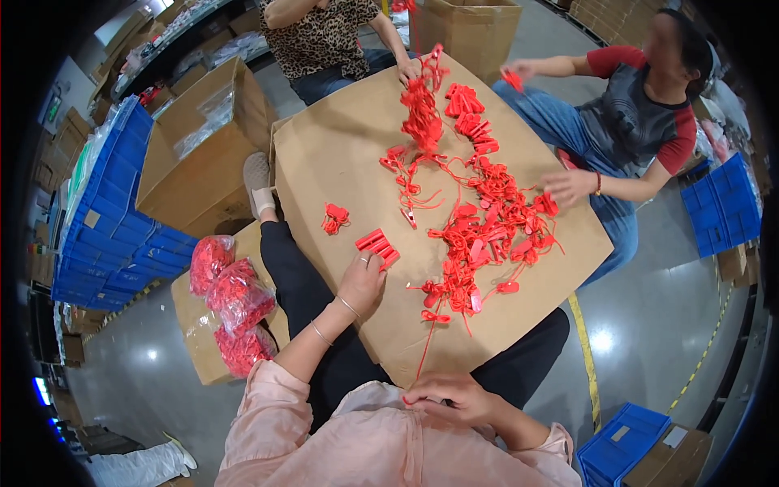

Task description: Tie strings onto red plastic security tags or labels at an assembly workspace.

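Head camera: a row of red clips (376,247) lies side by side on the near left part of the cardboard-topped desk (318,158). The left hand (362,284) reaches over its near end, fingers (374,262) bent and close together, touching the clips; whether they grip them or only rest there, I cannot tell. The right hand (456,396) is in front of the person's pink shirt (349,450), just off the near edge of the desk, its fingers held narrow around the end of a red cord (425,351). That cord runs up to a single red piece (436,317) near the edge.

A small red bunch (335,218) lies apart, beyond the row. To the right, a long tangled pile of red pieces and cords (488,231) stretches toward the far side, where a co-worker in a leopard-print top (324,40) has a hand (409,71) at a raised red bunch (422,118). At the right, another co-worker (621,114) has one hand (570,186) by the pile and a red piece in the other (524,69).

Clear bags of red pieces (241,302) sit on a cardboard box (191,345) at the person's left. Beyond are a larger box (182,166) and stacked blue crates (101,219); another blue crate (621,442) stands at lower right.
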`<state>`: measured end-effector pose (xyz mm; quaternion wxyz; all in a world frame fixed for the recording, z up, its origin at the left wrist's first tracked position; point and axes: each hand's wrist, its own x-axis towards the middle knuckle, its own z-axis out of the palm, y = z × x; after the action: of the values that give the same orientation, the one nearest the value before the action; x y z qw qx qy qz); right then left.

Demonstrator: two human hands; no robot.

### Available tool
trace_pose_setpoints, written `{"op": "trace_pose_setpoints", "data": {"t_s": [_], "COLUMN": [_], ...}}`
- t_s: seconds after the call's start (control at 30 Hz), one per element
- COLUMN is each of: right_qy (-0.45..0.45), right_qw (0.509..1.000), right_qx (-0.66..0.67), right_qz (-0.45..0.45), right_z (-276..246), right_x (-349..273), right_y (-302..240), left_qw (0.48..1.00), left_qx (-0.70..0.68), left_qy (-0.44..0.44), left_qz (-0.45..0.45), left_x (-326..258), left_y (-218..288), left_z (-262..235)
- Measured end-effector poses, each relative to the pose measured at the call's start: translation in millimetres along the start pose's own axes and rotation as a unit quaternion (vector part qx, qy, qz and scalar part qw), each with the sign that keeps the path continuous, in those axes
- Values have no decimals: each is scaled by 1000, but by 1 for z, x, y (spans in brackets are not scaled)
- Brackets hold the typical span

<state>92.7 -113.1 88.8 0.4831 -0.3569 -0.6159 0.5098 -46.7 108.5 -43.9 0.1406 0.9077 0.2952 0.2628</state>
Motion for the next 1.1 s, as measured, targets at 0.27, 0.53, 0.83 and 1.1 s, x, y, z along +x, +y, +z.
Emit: {"op": "trace_pose_setpoints", "data": {"t_s": [0.27, 0.53, 0.83, 1.1], "right_qy": [-76, 195, 317, 198], "right_qw": [986, 948, 877, 904], "right_qx": [41, 15, -171, -111], "right_qz": [-146, -252, -317, -362], "right_z": [-18, -45, -130, -138], "right_x": [7, 22, 91, 102], "right_y": [-47, -90, -133, -167], "left_qw": [997, 996, 990, 987], "left_qx": [12, -25, -70, -66], "left_qy": [-53, -43, -77, -119], "left_qz": [-49, -68, -91, -85], "left_x": [2, 10, 13, 8], "left_y": [-3, -6, -4, -16], "left_z": [-10, -28, -37, -23]}}
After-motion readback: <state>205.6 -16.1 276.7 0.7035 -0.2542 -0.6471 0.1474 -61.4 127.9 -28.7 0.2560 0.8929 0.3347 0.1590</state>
